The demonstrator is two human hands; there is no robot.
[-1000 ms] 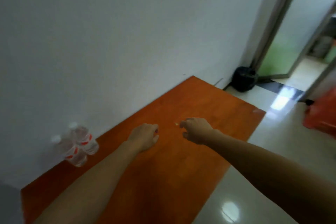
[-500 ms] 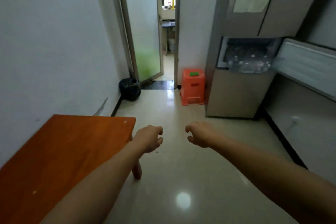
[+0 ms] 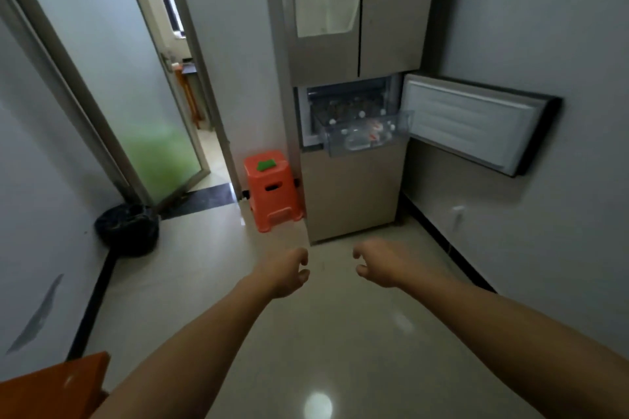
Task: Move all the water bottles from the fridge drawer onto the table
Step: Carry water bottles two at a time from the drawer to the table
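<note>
The beige fridge point(image 3: 352, 201) stands ahead with its middle door point(image 3: 476, 122) swung open to the right. A clear drawer point(image 3: 360, 133) is pulled out of it and holds several water bottles point(image 3: 369, 134) with red-and-white labels. My left hand point(image 3: 287, 272) and my right hand point(image 3: 377, 264) are stretched out over the floor, well short of the fridge. Both hold nothing, with fingers loosely curled. A corner of the orange table point(image 3: 51, 388) shows at the bottom left.
An orange plastic stool point(image 3: 272, 190) stands left of the fridge. A black bin point(image 3: 127, 228) sits by the left wall near a frosted glass door point(image 3: 136, 95). Glossy tiled floor point(image 3: 306, 350) runs between me and the fridge.
The view has swung from the table with two bottles on it round to the fridge, which is now nearer and centred. Both hands stay empty and extended.
</note>
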